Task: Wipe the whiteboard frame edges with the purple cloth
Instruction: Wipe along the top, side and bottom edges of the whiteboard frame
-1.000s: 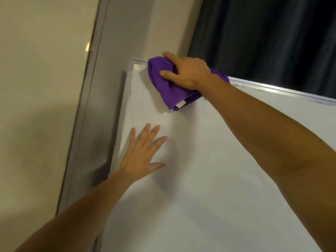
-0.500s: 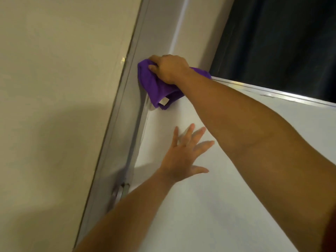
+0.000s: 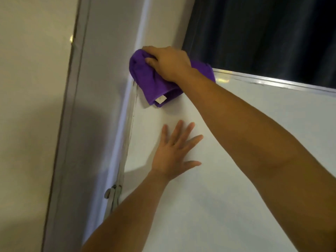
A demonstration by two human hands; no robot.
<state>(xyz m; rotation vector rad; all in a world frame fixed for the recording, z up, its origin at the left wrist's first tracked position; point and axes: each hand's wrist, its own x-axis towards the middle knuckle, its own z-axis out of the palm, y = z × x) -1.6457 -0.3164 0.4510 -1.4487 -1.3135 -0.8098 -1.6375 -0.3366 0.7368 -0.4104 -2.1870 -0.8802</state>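
Since 1 second ago the right hand (image 3: 168, 63) has carried the purple cloth (image 3: 151, 82) along the top edge of the whiteboard frame (image 3: 272, 81) to the upper left corner. The cloth now covers that corner.

Whiteboard frame (image 3: 272, 81) top-left corner hidden under purple cloth (image 3: 151, 82); right hand (image 3: 169, 62) fingertips buried in cloth.

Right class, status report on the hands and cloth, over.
Right hand grips cloth at the board's top-left frame corner. Left hand flat on board. Nothing in the way.
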